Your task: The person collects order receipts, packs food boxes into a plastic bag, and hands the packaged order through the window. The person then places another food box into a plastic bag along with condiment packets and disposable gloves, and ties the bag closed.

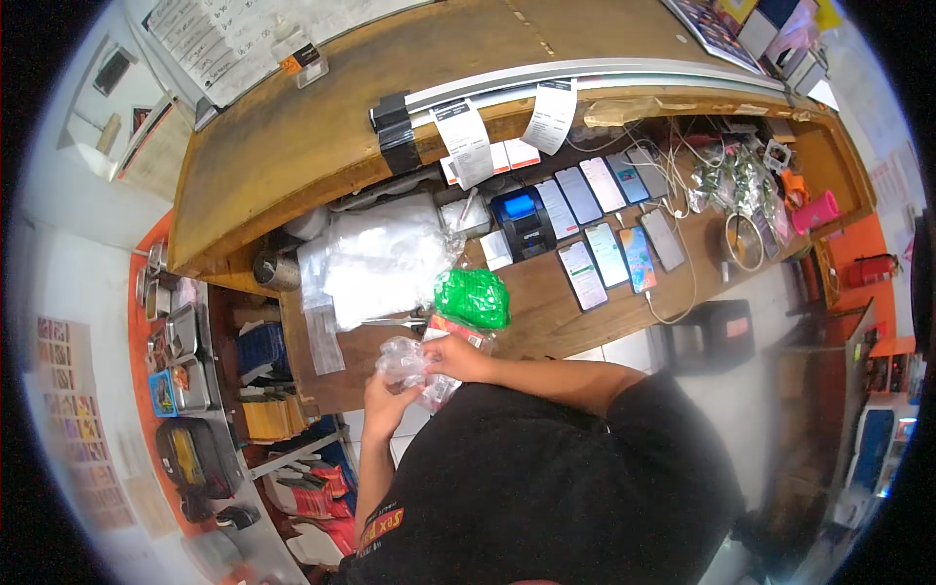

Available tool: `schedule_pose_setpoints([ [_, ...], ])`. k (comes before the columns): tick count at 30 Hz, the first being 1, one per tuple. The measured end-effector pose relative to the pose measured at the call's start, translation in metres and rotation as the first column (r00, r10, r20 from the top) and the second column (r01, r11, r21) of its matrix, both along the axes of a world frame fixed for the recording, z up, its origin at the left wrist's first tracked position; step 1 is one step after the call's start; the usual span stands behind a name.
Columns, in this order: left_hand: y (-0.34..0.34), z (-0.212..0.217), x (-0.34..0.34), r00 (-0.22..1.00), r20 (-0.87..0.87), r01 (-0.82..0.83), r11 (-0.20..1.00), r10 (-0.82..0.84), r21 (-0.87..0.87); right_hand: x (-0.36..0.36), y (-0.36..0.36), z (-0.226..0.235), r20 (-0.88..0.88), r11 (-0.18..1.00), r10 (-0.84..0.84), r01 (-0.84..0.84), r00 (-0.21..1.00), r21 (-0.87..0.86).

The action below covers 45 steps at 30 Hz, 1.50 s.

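Note:
Close to my body, at the counter's near edge, a crumpled clear plastic bag is bunched between both hands. My left hand closes on its lower side, the thumb pressed toward the fingers. From the right, my right hand pinches the same bag with bent fingers. Behind my right hand is a red and white packet, partly covered by the hand; whether the bag is joined to it I cannot tell. Just beyond lies a bright green bundle in clear plastic.
A stack of clear plastic bags lies on the left of the counter. Beside it stands a small black receipt printer. Several phones with tangled white cables lie to the right, near a pink cup. A raised wooden shelf overhangs the back.

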State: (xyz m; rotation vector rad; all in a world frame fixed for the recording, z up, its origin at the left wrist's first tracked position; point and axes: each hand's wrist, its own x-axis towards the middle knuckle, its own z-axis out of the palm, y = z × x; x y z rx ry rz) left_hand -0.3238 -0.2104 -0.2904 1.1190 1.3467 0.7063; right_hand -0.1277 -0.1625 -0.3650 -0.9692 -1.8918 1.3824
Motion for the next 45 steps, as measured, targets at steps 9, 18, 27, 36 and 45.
schedule_pose_setpoints([
  [9,-0.017,-0.022,0.014,0.86,-0.509,0.297,0.777,0.035,0.555,-0.011,0.006,-0.02,-0.197,0.966,-0.084,0.031,0.977,-0.256],
  [18,0.0,-0.021,0.023,0.67,-0.742,0.691,0.362,0.006,0.626,-0.024,0.022,-0.025,0.184,0.989,0.04,-0.013,0.982,-0.147],
  [27,-0.004,-0.045,0.022,0.9,-0.435,0.31,0.681,0.013,0.663,0.004,0.014,0.007,0.09,0.998,-0.05,0.054,0.995,-0.044],
  [36,-0.015,-0.047,0.029,0.965,-0.208,-0.039,0.871,0.16,0.49,0.004,0.011,0.032,0.256,0.976,-0.205,0.176,0.945,0.129],
  [45,-0.018,-0.065,0.023,0.942,-0.175,-0.165,0.848,0.287,0.504,0.007,0.015,0.021,-0.244,0.957,0.011,-0.081,0.97,-0.278],
])
